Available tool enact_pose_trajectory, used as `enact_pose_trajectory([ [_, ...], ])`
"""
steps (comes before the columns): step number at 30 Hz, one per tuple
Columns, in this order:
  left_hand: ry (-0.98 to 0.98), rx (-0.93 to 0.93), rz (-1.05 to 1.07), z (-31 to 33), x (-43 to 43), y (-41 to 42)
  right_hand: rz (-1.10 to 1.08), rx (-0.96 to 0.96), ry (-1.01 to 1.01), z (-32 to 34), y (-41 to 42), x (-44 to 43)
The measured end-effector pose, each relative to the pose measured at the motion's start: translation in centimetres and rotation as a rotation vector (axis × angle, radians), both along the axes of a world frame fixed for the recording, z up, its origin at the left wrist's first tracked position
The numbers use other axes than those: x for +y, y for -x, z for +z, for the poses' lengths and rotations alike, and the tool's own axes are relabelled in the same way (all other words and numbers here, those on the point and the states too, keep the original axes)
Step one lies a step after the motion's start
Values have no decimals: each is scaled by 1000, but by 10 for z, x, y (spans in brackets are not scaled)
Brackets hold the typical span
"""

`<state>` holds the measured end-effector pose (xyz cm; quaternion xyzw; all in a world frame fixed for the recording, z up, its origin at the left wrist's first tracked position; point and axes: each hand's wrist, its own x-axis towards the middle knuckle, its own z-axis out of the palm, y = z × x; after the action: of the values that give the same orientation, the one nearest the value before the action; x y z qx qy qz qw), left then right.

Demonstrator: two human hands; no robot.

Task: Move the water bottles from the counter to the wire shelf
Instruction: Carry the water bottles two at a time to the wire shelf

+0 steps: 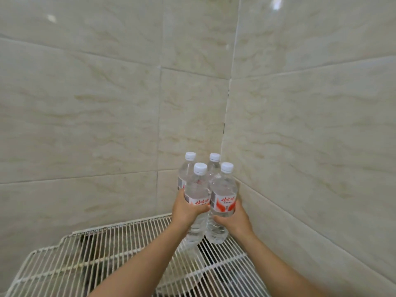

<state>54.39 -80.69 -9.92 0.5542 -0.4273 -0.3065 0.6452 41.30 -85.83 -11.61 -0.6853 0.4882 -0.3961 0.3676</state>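
While both hands are out over the wire shelf (107,249) with a bottle in each, the task reads as mid-transfer, at the set-down stage

Four water bottles in view, clustered in the corner where the tiled walls (227,103) meet, white caps on. Rear-left bottle (186,168) and rear-right bottle (213,166) sit behind the front pair. Their bases are hidden, so I cannot tell whether they already rest on the shelf or are carried along with the others. Front-left bottle (197,189) leans, base angled down toward the wires. Front-right bottle (224,189) is close to vertical, base just at the wires; contact not confirmable. The front pair sit close side by side at label height. Worktop not in view, so the number of bottles left to fetch is unknown

Judgement: at best two placed, two in the act of being placed; lowering and letting go remain for this pair

Hand pose:
- left hand (186,207) grasps the front-left bottle at the lower edge of its label, fingers curled round it
- right hand (233,220) grasps the front-right bottle just below its label, from the right side
- both forearms bare, reaching forward from the lower frame edge and converging on the corner
- neither hand has let go
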Motion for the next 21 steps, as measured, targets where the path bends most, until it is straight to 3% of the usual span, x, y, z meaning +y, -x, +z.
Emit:
enact_pose_trajectory([
  [13, -118, -53, -38, -3, -4, -2, 89, 1, -105, -4, 5, 12],
  [17, -214, -71, 0, -9, 10, -2, 84, 178, -79, -9, 13, 34],
  [21, -373, -230, 43, -17, 30, -7, -24, 285, 56, -14, 14, 51],
])
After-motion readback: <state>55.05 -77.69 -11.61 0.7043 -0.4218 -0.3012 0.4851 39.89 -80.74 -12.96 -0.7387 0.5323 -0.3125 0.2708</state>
